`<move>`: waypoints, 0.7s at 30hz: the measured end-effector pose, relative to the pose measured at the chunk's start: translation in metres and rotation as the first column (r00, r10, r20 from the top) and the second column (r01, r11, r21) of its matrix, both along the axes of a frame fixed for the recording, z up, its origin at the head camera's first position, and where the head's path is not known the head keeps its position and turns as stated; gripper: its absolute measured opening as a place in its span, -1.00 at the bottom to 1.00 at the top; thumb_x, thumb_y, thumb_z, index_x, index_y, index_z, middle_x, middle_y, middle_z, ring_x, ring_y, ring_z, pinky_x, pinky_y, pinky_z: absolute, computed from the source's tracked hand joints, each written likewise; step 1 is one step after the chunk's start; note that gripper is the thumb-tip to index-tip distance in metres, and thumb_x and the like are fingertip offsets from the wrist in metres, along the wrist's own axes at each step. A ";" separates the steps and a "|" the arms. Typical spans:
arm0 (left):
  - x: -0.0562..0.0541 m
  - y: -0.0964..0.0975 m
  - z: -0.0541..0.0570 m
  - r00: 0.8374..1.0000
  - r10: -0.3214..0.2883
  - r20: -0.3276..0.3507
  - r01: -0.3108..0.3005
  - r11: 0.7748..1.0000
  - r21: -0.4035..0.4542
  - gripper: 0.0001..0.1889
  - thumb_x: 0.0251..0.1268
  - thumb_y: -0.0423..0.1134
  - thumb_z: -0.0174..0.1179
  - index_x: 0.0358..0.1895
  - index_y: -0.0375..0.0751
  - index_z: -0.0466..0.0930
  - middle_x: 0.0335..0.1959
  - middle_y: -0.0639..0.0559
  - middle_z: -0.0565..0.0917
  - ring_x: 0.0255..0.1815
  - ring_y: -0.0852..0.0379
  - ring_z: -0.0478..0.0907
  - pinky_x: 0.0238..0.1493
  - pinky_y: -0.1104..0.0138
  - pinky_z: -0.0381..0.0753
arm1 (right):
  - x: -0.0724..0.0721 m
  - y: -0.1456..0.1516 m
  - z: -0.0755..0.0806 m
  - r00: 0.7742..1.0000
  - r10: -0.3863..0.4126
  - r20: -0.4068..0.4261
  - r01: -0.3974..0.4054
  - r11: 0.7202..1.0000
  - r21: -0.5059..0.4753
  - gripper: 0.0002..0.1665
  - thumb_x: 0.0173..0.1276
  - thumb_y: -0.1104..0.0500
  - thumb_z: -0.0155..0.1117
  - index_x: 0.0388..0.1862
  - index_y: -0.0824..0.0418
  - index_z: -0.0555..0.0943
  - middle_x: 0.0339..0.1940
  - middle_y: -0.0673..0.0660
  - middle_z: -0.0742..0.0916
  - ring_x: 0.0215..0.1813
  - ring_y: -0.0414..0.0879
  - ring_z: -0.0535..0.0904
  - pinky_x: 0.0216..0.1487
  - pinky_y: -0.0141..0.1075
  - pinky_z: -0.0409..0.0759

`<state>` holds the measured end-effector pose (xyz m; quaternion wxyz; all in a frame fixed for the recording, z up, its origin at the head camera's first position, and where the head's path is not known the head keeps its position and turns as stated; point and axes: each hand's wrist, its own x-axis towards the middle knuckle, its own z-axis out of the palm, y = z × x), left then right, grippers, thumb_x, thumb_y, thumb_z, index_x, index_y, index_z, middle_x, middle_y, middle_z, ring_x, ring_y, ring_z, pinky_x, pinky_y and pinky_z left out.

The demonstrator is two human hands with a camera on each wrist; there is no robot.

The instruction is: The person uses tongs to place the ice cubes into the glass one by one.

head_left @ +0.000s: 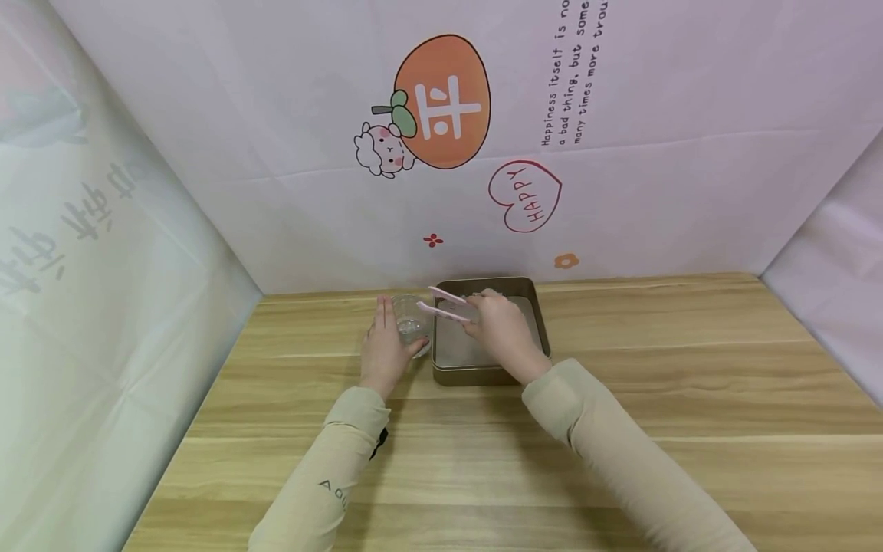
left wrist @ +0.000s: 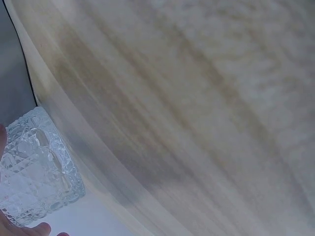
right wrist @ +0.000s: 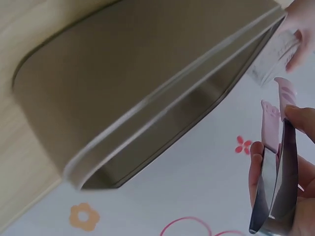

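1. Slim silver metal tongs with pale-pink tips point(head_left: 448, 314) reach across the left edge of a rectangular bronze-grey metal tin with rounded corners point(head_left: 476, 376), their ends near a clear patterned glass cup point(head_left: 411, 328) just left of the tin.

2. Above the tin, a person's bare right hand point(head_left: 507, 330) grips the tongs, thumb and fingers on opposite metal arms. The pink ends stand apart, with nothing seen between them; whether they are over the cup's rim or only in line with it, the head view cannot tell.

3. To the left of the tin, the person's bare left hand point(head_left: 386, 353) holds the cup, fingers along its outer side and thumb round the side facing the person. A glint low in the glass may be the base pattern or contents; which is unclear.

4. By their look, the tongs should be light and springy, with smooth metal that could slip under damp fingers. The best hold appears to be midway along both arms, clear of the joined end, where a gentle squeeze should bring the tips together.

5. Thick-looking cut glass suggests a stiff, fairly heavy cup, easily chipped if knocked against the tin. Its raised pattern should help the grip; a hold low around the wall seems safest.

6. Pale striped wood-grain tabletop point(head_left: 690, 383) spreads around the tin; a white printed backdrop point(head_left: 310, 222) rises behind it.
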<state>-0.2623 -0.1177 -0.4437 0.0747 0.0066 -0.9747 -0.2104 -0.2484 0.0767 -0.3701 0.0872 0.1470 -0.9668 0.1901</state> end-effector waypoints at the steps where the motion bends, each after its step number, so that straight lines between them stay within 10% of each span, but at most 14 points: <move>1: 0.000 0.000 0.000 1.000 0.001 0.001 -0.001 1.000 -0.001 0.12 0.09 0.13 0.33 0.51 -0.36 -0.18 0.57 -0.20 -0.10 0.48 -0.21 0.18 0.46 0.00 0.25 | -0.002 0.003 0.001 1.000 -0.011 -0.002 0.011 1.000 -0.004 -0.51 0.18 0.15 0.41 0.08 0.30 0.63 -0.02 0.26 0.70 -0.05 0.13 0.68 -0.09 -0.07 0.71; 21: -0.001 -0.001 0.000 0.999 0.013 0.031 -0.013 1.000 -0.004 0.12 0.10 0.16 0.30 0.52 -0.32 -0.21 0.58 -0.17 -0.14 0.47 -0.22 0.18 0.51 -0.01 0.17 | -0.018 0.048 -0.026 0.988 -0.149 0.034 0.146 0.987 0.073 -0.71 0.11 0.21 0.45 -0.37 0.45 0.65 -0.32 0.34 0.71 -0.28 0.17 0.66 -0.23 -0.03 0.67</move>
